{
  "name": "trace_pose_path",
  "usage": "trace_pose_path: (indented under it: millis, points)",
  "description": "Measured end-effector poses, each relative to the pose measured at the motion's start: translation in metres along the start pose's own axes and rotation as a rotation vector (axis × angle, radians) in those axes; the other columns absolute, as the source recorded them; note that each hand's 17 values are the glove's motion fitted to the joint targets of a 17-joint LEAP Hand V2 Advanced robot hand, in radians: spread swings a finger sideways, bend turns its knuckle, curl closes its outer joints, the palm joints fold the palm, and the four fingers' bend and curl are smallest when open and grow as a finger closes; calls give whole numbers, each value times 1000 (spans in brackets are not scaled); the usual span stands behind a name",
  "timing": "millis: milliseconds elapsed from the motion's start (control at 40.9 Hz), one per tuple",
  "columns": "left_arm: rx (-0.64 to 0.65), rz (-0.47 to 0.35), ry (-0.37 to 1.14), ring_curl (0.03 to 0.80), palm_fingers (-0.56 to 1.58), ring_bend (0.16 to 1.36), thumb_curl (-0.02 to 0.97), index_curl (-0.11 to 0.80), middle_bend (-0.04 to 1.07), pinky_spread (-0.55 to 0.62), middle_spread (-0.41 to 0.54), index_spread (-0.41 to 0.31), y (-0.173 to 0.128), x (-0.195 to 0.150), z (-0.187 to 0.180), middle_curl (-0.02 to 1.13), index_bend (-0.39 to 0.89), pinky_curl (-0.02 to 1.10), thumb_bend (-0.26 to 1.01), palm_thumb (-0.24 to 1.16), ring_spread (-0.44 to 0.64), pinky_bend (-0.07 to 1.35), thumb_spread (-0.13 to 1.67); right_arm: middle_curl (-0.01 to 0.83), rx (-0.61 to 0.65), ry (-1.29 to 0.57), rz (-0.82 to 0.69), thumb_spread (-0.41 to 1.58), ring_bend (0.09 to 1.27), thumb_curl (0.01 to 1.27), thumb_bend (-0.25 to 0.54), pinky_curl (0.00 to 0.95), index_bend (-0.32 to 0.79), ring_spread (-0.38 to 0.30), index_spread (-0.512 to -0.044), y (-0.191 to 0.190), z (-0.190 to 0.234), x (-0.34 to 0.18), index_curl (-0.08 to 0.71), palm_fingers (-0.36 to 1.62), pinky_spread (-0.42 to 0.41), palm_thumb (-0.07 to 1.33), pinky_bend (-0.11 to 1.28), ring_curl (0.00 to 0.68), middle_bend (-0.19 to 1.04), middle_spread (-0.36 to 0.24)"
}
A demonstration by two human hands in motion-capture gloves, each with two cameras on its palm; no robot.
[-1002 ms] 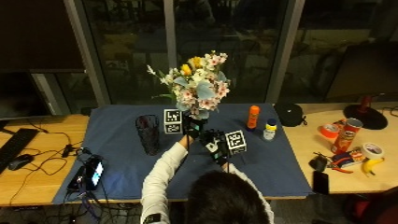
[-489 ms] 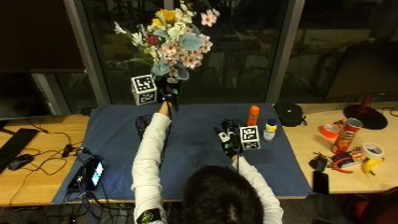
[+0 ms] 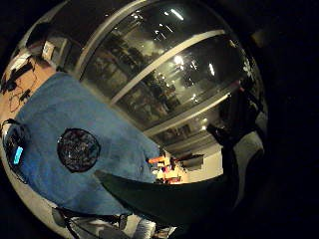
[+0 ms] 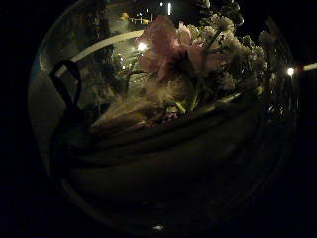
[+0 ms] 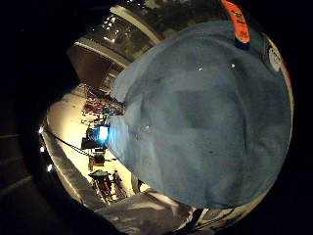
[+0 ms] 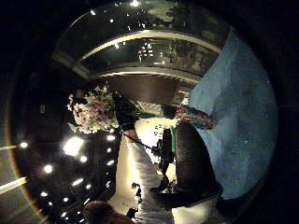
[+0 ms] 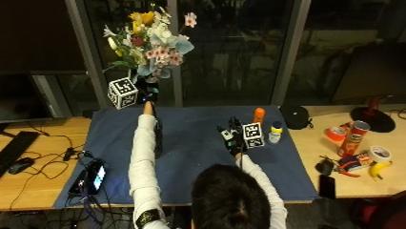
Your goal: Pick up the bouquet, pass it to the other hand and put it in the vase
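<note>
One bouquet held high above the blue-clothed table, stems in the left hand grip; right hand low over cloth, fingers relaxed, holding nothing.

The outside view looks down from behind the person's head onto the blue mat. The left thumb-side palm view sits close against the bouquet; both right palm views share the mat.
</note>
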State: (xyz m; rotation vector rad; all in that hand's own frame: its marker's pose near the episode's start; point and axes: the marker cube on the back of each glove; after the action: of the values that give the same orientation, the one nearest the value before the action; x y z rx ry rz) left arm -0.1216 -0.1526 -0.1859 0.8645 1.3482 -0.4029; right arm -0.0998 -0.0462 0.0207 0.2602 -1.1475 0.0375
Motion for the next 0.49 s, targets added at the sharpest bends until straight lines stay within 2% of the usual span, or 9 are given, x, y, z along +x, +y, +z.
trace_pose_path:
  millis: [122, 220, 269, 342, 391, 416, 440, 464, 489]
  points:
    - [-18, -38, 22, 506, 1377, 904, 616, 558, 844, -414, -365, -348, -12, -28, 4, 614, 549, 541, -33, 728, -380, 731, 684, 391, 25, 75, -28, 1105, 491, 483, -23, 344, 57, 86, -314, -15, 6, 16, 243, 190, 212, 563, 446, 340, 229, 44]
    - [-81, -85, 0, 505, 1377, 904, 623, 561, 845, -414, -364, -347, -17, -67, 7, 614, 547, 541, -33, 728, -380, 732, 679, 392, -60, 0, -15, 1108, 502, 476, -23, 346, 74, 91, -319, -11, 9, 11, 224, 180, 216, 563, 454, 341, 242, 47]
    - [-152, -126, -41, 505, 1366, 908, 625, 560, 843, -415, -362, -347, -14, -98, 5, 613, 530, 539, -39, 718, -379, 729, 675, 391, -92, -32, -31, 1110, 503, 474, -22, 343, 95, 93, -320, -11, 10, 10, 221, 179, 216, 563, 448, 340, 245, 46]
    - [-355, -236, -144, 501, 1304, 895, 618, 546, 826, -415, -357, -334, 1, -162, -4, 606, 462, 537, -51, 682, -370, 739, 689, 390, -115, -45, -54, 1110, 503, 472, -17, 342, 109, 89, -321, -13, 7, 16, 218, 181, 218, 573, 442, 339, 250, 37]
    - [-520, -327, -214, 483, 1098, 839, 594, 525, 775, -394, -341, -309, 15, -213, -10, 595, 371, 518, -71, 624, -353, 700, 732, 392, -123, -46, -51, 1115, 494, 471, -14, 340, 113, 88, -321, -14, 3, 23, 218, 176, 217, 584, 433, 335, 261, 34]
    - [-597, -363, -241, 452, 681, 735, 559, 491, 770, -325, -314, -251, 25, -237, -15, 593, 253, 473, -104, 545, -298, 557, 786, 391, -122, -46, -43, 1115, 485, 473, -6, 338, 122, 88, -318, -14, 1, 27, 219, 169, 217, 600, 425, 333, 263, 31]
    - [-664, -388, -261, 500, 664, 743, 550, 509, 794, -305, -300, -236, 38, -258, -22, 628, 245, 513, -90, 531, -287, 572, 803, 392, -122, -50, -34, 1114, 486, 472, -12, 342, 117, 88, -321, -14, -2, 32, 218, 171, 218, 599, 430, 335, 266, 30]
    - [-713, -403, -275, 500, -392, 692, 528, 453, 489, -99, -125, -151, 56, -273, -32, 554, 63, 526, -106, 482, -95, 532, 799, 391, -126, -58, -26, 1118, 479, 475, -5, 338, 125, 87, -318, -14, -4, 37, 219, 165, 213, 615, 419, 332, 268, 29]
    - [-742, -414, -280, 569, -485, 712, 517, 469, 500, -33, -54, -118, 75, -282, -45, 633, 73, 587, -92, 471, -36, 582, 809, 390, -132, -63, -19, 1119, 477, 474, -7, 339, 128, 87, -318, -13, -6, 43, 221, 166, 213, 620, 417, 332, 268, 28]
